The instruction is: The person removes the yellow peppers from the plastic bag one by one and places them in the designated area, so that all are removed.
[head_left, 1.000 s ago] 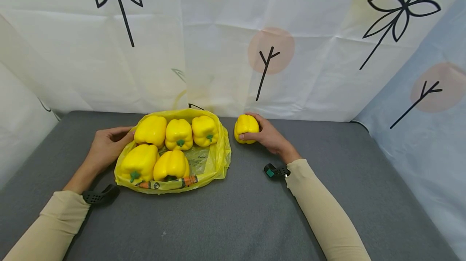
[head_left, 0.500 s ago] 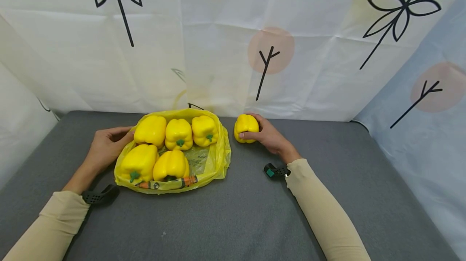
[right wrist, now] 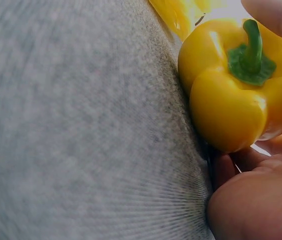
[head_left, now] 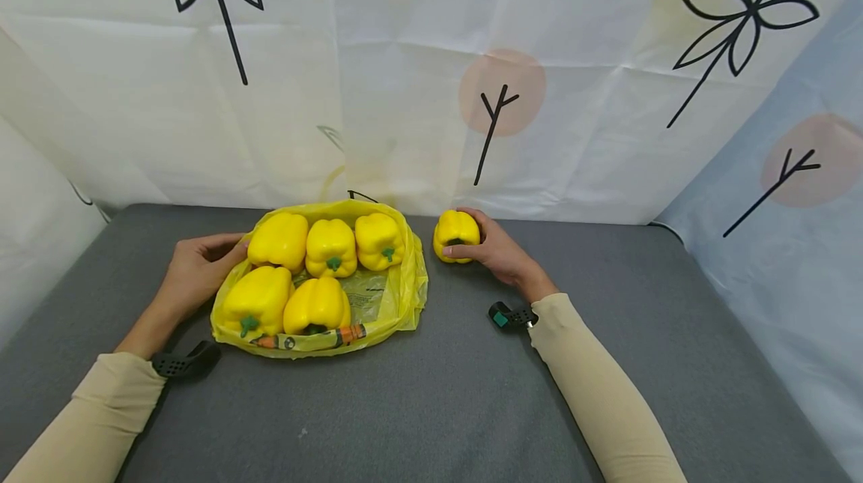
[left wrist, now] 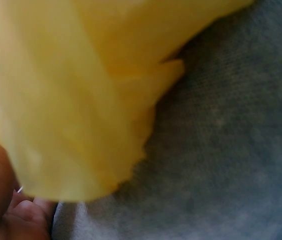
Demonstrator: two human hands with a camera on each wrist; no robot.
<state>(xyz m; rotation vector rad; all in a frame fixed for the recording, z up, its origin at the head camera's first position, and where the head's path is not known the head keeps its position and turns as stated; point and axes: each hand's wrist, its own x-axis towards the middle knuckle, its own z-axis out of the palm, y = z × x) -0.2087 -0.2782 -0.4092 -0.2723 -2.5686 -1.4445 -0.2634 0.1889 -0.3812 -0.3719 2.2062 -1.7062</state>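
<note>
A yellow plastic bag (head_left: 407, 296), its rim spread wide, lies on the grey table with several yellow bell peppers (head_left: 278, 242) inside. The peppers form a back row and a front row, and bare bag floor shows at the front right. At the bag's left edge my left hand (head_left: 195, 273) grips the rim by the back-left pepper; yellow plastic hides much of that hand in the left wrist view. To the right of the bag, my right hand (head_left: 502, 251) holds another yellow bell pepper (right wrist: 231, 107) between thumb and fingers, low at the table surface. Its green stem faces the right wrist camera.
The grey cloth-covered table (head_left: 418, 408) ends at a white printed curtain (head_left: 404, 93) close behind the bag. A bluish-white sheet (head_left: 795, 243) hangs along the right side. Black bands (head_left: 185, 363) sit on both wrists.
The pepper in my right hand has tipped slightly, so more of its dark stem end shows. My left hand and the bag stay where they were.
</note>
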